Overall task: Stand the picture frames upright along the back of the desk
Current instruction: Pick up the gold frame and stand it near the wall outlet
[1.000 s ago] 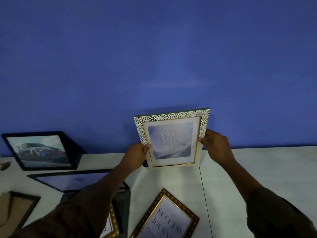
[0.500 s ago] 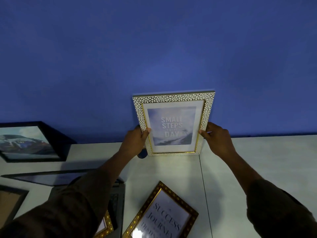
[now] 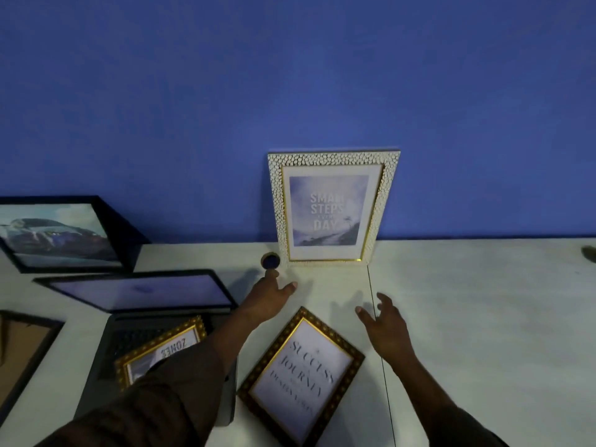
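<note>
Frames first: I see the white frame (image 3: 333, 206) standing upright at the back of the desk (image 3: 483, 317), its top against the blue wall (image 3: 290, 91), print reading SMALL STEPS and DAY. No hand touches it. A small round dark object (image 3: 270, 261) sits on the desk just beside its lower left corner; I cannot tell what it is.

My left hand (image 3: 267, 296) hovers in front of that corner, fingers (image 3: 290, 286) spread and holding nothing. My right hand (image 3: 385, 327) is near the desk seam, fingers likewise spread and empty, well clear of the white frame.

Between the two forearms a gold frame (image 3: 301, 377) lies flat and skewed on the desk, lettered SUCCESS and JOURNEY. A second gold frame (image 3: 163, 348) lies on the keyboard of an open laptop (image 3: 138, 293), partly hidden by my left sleeve (image 3: 145, 398).

At far left a black frame (image 3: 61, 233) with a car picture stands at the back, leaning to the wall. A brown frame (image 3: 22, 353) lies flat at the left edge, cut off by the view.
</note>
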A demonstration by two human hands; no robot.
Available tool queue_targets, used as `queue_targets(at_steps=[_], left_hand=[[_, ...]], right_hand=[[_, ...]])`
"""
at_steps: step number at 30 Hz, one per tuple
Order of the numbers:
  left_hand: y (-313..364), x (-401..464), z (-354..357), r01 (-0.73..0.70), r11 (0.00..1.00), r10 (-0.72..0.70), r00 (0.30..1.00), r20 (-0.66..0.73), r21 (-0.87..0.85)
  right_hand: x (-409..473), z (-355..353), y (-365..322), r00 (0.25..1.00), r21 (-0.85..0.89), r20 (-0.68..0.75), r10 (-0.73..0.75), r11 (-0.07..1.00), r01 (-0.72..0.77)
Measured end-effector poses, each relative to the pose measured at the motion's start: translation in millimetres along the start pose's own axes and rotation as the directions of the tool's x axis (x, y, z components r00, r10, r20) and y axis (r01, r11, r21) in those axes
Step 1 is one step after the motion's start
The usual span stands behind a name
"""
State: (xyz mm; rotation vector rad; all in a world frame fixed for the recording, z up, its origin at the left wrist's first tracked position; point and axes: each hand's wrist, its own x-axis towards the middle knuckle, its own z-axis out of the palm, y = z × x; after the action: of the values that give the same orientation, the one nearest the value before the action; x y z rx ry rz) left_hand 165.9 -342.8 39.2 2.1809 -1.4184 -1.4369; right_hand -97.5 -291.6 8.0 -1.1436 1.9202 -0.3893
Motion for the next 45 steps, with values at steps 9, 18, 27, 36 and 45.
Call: queue_targets(at_steps=[9, 18, 27, 36, 45], left_hand=[[-78, -36, 35, 0.101, 0.988, -0.109, 0.992, 0.064, 0.118], [-110, -57, 63, 0.087, 0.985, -0.092, 0.995, 0.03, 0.148], [-103, -61, 56, 0.24, 0.927, -0.221, 0.971, 0.095, -0.289], [-96, -83, 59, 0.103, 0.962, -0.087, 0.994, 0.072, -0.252], [-105, -128, 34, -0.065, 0.898, 0.068, 0.998, -0.01, -0.434]], right_hand=[[-82, 45, 52, 0.994, -0.054, 0.109, 0.009, 0.999, -0.003], [-114, 81, 57, 0.974, 0.233, 0.106, 0.198, 0.948, -0.218], [-78, 75, 66, 0.923, 0.417, 0.201, 0.327, 0.824, -0.383], [-76, 63, 63, 0.895, 0.517, 0.337, 0.292, 0.737, -0.435], [-110, 63, 26, 0.943, 0.508, 0.311, 0.115, 0.818, -0.268]])
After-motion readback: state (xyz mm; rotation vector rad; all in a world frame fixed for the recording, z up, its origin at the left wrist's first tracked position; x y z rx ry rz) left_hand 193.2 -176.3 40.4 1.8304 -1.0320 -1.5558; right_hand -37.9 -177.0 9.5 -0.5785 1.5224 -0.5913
